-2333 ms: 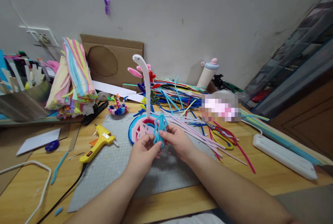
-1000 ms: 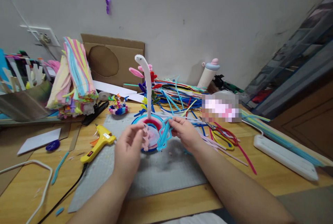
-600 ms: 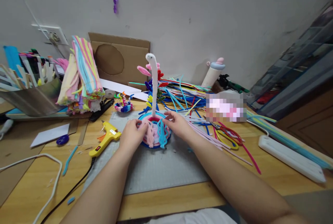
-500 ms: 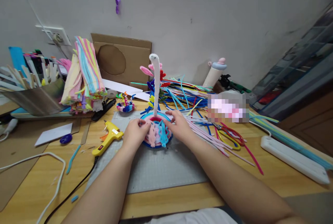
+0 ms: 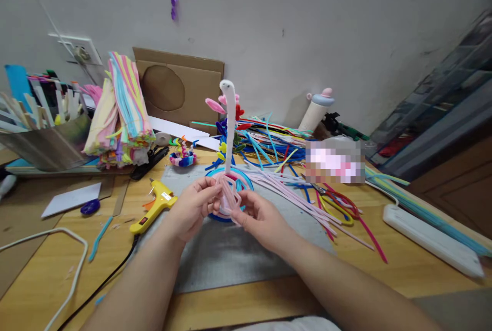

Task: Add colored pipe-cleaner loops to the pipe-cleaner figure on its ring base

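Note:
A looped pink pipe-cleaner piece (image 5: 229,195) is held up between both hands. My left hand (image 5: 196,205) pinches its upper left side. My right hand (image 5: 259,218) has thumb and fingers closed on its lower right end. Behind and below the piece lies a round blue and pink pipe-cleaner base (image 5: 248,180), partly hidden by the hands. A tall white pipe-cleaner stem (image 5: 230,126) with a bent top and small eyes rises from the back of the base. The base rests on a grey cutting mat (image 5: 230,264).
A yellow glue gun (image 5: 156,208) lies left of the mat. Scissors (image 5: 338,208) and loose pink strips (image 5: 292,195) are on the right, with a white power strip (image 5: 430,241) beyond. Pipe-cleaner bundles (image 5: 132,100) and a metal container (image 5: 49,144) stand at back left.
The pink looped piece has been lifted off the base, and both hands now hold it. My right hand has moved down and closed on it. The view has shifted slightly.

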A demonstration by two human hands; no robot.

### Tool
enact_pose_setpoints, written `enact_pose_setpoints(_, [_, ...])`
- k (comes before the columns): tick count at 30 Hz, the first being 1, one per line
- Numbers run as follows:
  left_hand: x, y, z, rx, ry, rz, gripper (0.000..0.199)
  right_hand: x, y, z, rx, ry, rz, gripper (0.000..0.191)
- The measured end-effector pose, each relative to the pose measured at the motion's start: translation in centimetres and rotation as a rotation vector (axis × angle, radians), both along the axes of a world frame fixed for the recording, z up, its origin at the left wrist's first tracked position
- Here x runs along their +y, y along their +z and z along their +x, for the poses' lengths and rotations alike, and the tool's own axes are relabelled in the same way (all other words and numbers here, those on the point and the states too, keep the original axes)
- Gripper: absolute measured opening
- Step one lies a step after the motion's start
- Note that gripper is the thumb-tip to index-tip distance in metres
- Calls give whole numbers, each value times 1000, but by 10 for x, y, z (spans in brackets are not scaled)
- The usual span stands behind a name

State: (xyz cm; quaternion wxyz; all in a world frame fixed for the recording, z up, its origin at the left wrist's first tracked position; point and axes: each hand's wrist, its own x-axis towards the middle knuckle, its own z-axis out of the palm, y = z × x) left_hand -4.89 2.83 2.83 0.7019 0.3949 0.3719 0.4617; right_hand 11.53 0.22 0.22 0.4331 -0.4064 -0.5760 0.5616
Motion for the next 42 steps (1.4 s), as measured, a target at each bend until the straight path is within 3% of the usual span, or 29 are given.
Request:
enact_pose_setpoints(5, [-10, -2, 14, -109, -78, 0, 17, -9, -5, 3, 160, 39, -148, 24])
enact_pose_setpoints(9, [-15, -5, 19, -18, -102, 16, 22, -7, -1, 11, 336, 131, -293, 25])
enact_pose_setpoints(18, [-14, -15, 29, 217, -29, 248, 14, -4, 3, 16, 385, 116, -322, 21])
enact_pose_setpoints(20, [-14, -18, 29, 287, 68, 354, 17, -3, 2, 16, 388, 89, -333, 20])
enact_pose_setpoints(23, [-15, -19, 25, 532, 198, 693, 20, -3, 1, 16, 396, 81, -328, 21])
enact_pose_setpoints(25, [-16, -17, 21, 726, 172, 928, 16, -2, 1, 15, 412, 92, -326, 21])
enact_pose_setpoints(27, [-16, -15, 19, 838, 130, 1053, 20, -2, 2, 15, 423, 97, -336, 20])
enact_pose_setpoints(42, [-16, -13, 17, 979, 69, 1142, 14, -2, -3, 16, 338, 152, -347, 23])
